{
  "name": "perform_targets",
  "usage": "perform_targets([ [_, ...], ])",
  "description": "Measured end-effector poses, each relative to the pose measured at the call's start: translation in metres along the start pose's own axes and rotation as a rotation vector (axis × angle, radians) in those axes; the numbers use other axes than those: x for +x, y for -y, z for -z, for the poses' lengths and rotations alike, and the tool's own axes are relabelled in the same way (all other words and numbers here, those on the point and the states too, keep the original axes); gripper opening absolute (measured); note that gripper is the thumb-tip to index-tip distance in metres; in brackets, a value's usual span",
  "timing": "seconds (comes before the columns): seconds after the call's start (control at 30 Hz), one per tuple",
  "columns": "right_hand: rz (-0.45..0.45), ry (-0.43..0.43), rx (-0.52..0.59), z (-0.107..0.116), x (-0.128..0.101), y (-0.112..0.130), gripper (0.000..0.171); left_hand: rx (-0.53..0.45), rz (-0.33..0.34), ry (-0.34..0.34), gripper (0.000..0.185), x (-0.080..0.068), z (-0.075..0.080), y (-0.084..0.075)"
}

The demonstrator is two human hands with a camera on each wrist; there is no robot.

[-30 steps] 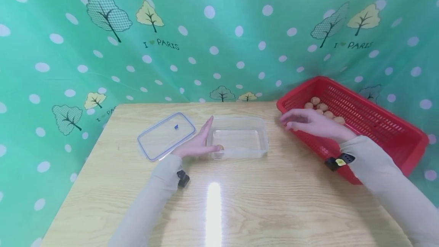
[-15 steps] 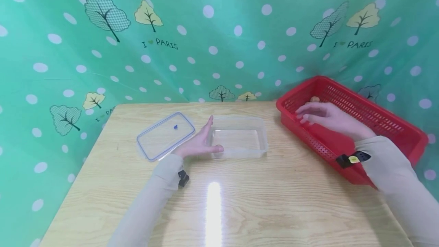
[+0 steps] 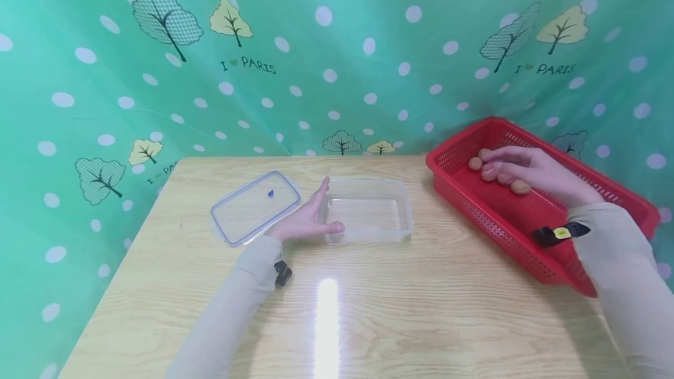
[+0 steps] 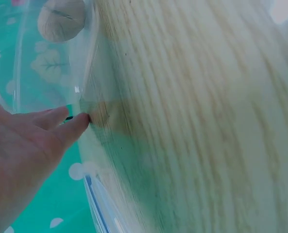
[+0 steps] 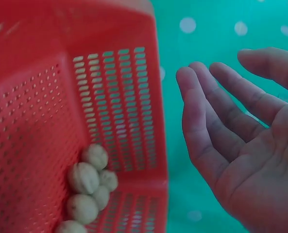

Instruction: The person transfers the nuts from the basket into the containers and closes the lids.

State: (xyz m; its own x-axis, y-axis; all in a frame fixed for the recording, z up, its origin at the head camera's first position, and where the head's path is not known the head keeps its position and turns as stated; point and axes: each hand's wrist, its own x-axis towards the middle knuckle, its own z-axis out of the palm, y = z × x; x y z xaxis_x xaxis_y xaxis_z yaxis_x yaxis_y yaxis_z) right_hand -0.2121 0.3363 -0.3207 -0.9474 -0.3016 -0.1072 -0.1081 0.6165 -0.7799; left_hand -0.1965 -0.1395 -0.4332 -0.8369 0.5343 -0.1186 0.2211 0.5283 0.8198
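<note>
A clear plastic container [image 3: 368, 235] sits mid-table. My left hand [image 3: 301, 222] rests at its left end, thumb and fingers spread and fairly straight against it. In the left wrist view, one walnut [image 4: 61, 20] shows through the clear wall; the thumb hides that corner in the head view. My right hand [image 3: 544, 173] hovers inside the red basket [image 3: 474, 208], above several walnuts [image 3: 520, 186]. Its fingers are loosely bent, and the right wrist view shows nothing between fingers and palm. The basket's walnuts [image 5: 83, 178] cluster in one corner there.
A clear lid [image 3: 255, 206] with a blue seal lies left of the container, a small blue piece on it. A green dotted cloth [image 3: 295, 45] hangs behind the wooden table [image 3: 411, 309]. The basket's raised rim surrounds the right hand's area.
My right hand has moved right, from the basket's left rim to over the walnuts inside. My left hand stays at the container, its thumb now covering the walnut glimpsed earlier.
</note>
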Motion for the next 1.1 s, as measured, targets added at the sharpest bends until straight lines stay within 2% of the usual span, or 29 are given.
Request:
perform_targets([
  [0.17,-0.062,-0.036,-0.073,0.009,0.003,-0.021,0.052,-0.02,-0.003,0.004,0.12,0.001,0.0,0.001],
  [0.3,-0.081,-0.032,-0.111,0.014,0.006,-0.035,0.052,-0.023,0.002,0.0,0.12,0.001,0.0,0.002],
  [0.57,-0.093,-0.011,-0.033,0.019,0.012,-0.061,0.051,-0.005,0.003,-0.01,0.12,0.0,-0.001,0.0],
  [0.8,-0.131,-0.02,-0.164,0.023,0.012,-0.078,0.057,-0.006,-0.003,-0.015,0.119,0.0,-0.001,0.0],
  [1.1,-0.212,-0.008,-0.138,0.031,0.011,-0.096,0.062,-0.003,-0.009,-0.02,0.12,0.001,-0.002,0.001],
])
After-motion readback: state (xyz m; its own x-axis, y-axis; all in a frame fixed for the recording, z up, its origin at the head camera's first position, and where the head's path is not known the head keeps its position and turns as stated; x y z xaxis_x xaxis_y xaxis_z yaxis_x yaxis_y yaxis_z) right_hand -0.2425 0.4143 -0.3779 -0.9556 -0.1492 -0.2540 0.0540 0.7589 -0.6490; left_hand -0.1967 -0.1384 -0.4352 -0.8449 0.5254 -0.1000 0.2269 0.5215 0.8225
